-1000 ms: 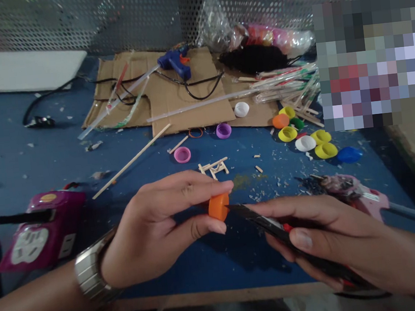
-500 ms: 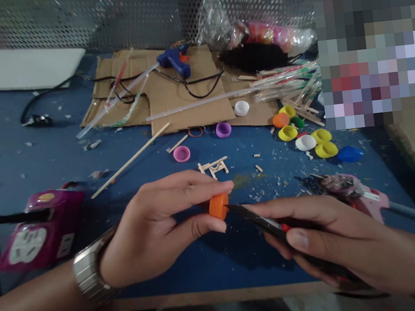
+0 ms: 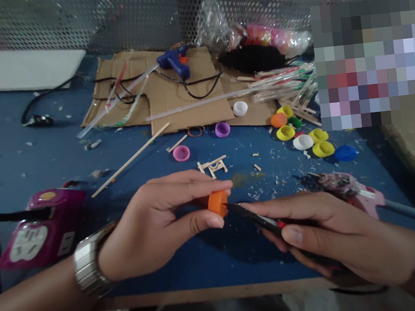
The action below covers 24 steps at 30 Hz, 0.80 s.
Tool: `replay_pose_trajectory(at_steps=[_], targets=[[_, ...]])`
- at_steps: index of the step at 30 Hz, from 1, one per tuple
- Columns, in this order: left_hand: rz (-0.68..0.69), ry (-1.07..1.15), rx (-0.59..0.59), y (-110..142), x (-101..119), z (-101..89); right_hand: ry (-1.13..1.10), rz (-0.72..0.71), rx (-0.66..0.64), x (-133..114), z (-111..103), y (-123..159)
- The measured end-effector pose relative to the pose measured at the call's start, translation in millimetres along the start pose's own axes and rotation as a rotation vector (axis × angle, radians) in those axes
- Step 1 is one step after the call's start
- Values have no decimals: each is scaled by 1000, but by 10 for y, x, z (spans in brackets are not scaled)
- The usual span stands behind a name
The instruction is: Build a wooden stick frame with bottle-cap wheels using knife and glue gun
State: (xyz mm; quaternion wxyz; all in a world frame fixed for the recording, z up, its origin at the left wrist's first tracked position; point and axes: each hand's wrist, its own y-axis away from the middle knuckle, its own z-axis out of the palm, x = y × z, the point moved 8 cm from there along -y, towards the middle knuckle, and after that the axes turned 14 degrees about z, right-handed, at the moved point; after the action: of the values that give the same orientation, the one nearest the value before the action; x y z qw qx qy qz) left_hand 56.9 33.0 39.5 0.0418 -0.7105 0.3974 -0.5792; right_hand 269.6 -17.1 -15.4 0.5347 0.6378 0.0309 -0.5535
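Between the thumb and fingers of my left hand (image 3: 169,219) is an orange bottle cap (image 3: 217,204), held on its edge above the table. My right hand (image 3: 334,236) grips a black tool with red parts, which looks like a utility knife (image 3: 260,219). Its dark pointed tip meets the cap's right-hand face; how deep it goes cannot be made out. Just beyond my left fingers lies a small frame of glued wooden sticks (image 3: 214,165). A pink cap (image 3: 181,153) and a purple cap (image 3: 222,129) rest farther back.
Several coloured caps (image 3: 285,133) cluster at the right, near a pink glue gun (image 3: 367,198). A blue glue gun (image 3: 175,62) lies on cardboard (image 3: 190,100) at the back. On the left stand a magenta power strip (image 3: 56,216) with a cord and a long wooden stick (image 3: 130,161).
Both hands have shifted very slightly, the right one a little leftward. The orange cap and the tool's tip stay together, and both grips are unchanged.
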Motion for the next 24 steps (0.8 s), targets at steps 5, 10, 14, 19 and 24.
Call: replay_pose_trajectory(at_steps=[5, 10, 14, 19, 24], targets=[[-33, 21, -43, -11, -26, 9, 22, 7, 9, -22, 6, -3], [-76, 35, -61, 22, -63, 20, 31, 38, 11, -7, -3, -2], [-177, 67, -67, 65, -143, 33, 176, -35, 49, -56, -31, 11], [-268, 181, -51, 95, -195, 49, 430, -247, 163, -334, -41, 55], [-324, 295, -25, 94, -228, 83, 672, -341, 274, -463, -30, 113]])
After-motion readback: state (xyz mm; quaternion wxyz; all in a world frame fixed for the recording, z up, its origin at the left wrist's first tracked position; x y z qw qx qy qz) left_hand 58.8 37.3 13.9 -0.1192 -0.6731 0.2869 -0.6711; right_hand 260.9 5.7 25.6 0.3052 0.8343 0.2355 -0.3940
